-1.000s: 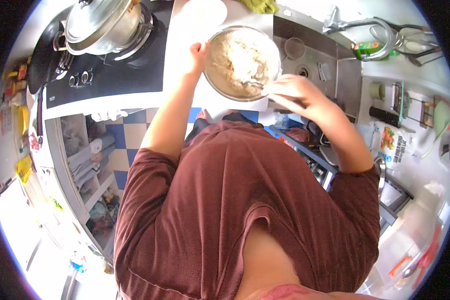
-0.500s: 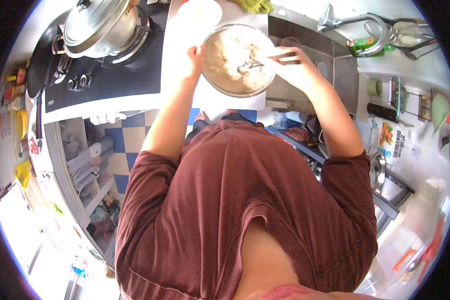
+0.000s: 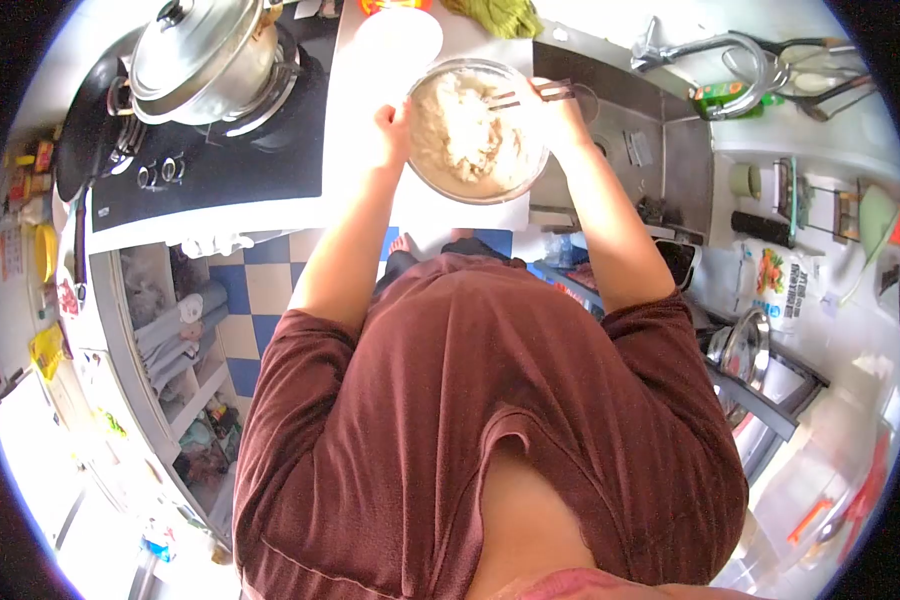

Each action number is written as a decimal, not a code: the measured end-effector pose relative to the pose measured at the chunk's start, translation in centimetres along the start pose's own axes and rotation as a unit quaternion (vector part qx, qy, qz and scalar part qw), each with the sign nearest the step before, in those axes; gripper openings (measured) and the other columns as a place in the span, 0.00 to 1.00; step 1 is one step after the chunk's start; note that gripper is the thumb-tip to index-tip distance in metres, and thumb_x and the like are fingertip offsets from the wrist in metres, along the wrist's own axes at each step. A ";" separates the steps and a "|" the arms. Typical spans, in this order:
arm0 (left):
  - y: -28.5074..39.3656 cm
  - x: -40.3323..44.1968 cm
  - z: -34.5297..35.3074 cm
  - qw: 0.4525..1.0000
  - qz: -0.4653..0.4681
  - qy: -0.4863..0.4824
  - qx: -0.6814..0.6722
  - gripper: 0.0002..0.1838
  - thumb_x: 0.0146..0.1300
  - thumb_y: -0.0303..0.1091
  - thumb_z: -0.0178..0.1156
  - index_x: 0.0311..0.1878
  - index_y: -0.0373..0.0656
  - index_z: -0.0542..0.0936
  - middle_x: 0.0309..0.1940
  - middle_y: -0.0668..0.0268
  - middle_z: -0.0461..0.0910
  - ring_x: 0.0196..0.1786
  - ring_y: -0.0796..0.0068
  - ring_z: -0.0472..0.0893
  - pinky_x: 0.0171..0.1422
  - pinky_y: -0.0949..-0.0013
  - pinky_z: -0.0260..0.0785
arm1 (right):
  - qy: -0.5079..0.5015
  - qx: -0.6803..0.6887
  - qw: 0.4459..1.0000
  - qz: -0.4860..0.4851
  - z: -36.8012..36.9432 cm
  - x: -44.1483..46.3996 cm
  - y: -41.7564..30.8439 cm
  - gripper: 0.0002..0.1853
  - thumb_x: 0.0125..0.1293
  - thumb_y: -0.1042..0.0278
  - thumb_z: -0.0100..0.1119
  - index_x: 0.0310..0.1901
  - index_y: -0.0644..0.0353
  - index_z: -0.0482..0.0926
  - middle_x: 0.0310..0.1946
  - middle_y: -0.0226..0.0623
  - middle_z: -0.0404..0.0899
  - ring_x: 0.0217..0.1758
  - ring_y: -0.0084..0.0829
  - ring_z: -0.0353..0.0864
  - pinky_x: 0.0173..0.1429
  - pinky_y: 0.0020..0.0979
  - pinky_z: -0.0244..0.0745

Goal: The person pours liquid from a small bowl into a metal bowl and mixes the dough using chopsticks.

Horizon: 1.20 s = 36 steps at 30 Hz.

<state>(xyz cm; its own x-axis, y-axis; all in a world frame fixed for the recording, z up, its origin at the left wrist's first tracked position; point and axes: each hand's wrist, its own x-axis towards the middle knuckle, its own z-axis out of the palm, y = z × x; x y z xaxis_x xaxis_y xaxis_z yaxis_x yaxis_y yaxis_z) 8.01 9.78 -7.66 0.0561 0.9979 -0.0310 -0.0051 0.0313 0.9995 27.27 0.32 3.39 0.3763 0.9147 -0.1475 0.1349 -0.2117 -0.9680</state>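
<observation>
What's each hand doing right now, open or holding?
Left hand: closed on the left rim of the bowl.
Right hand: closed, holding chopsticks with their tips in the bowl.

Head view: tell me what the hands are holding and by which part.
The right hand holds chopsticks toward their upper ends. The left hand is at the left rim of the bowl; whether it grips cannot be told.

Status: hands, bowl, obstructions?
Left hand at left rim of bowl. Right hand holding chopsticks, tips at pale mixture inside. No obstruction visible over bowl.
</observation>
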 end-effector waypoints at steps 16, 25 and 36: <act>-0.4 0.2 -0.6 0.997 -0.042 -0.040 0.057 0.26 0.53 0.45 0.62 0.15 0.44 0.57 0.15 0.73 0.53 0.22 0.79 0.53 0.24 0.69 0.50 | 0.028 -0.100 0.995 -0.008 -0.1 -1.4 -7.3 0.11 0.61 0.65 0.54 0.29 0.63 0.79 0.22 0.28 0.78 0.23 0.19 0.75 0.26 0.19 0.69; -0.5 -0.3 -0.2 0.996 -0.025 0.008 0.083 0.25 0.55 0.46 0.60 0.15 0.43 0.58 0.13 0.72 0.54 0.20 0.78 0.53 0.23 0.66 0.51 | -0.016 -0.331 0.897 -0.293 0.8 -5.0 -1.7 0.09 0.60 0.68 0.55 0.37 0.65 0.77 0.30 0.38 0.80 0.31 0.24 0.79 0.36 0.22 0.75; -0.6 -4.3 -2.5 0.949 -0.035 -0.033 0.311 0.21 0.63 0.51 0.46 0.34 0.42 0.75 0.25 0.62 0.76 0.27 0.73 0.78 0.30 0.70 0.68 | 0.153 -0.203 0.965 -0.062 -1.1 -3.3 1.1 0.11 0.63 0.67 0.51 0.40 0.66 0.77 0.34 0.37 0.81 0.34 0.22 0.80 0.39 0.22 0.76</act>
<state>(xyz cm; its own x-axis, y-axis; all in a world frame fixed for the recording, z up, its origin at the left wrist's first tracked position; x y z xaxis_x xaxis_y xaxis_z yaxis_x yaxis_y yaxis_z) 5.26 5.65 -8.15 0.0964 0.9884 -0.1177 0.5894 0.0386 0.8069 27.13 -3.29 3.04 0.5785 0.8107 0.0905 0.5205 -0.2815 -0.8061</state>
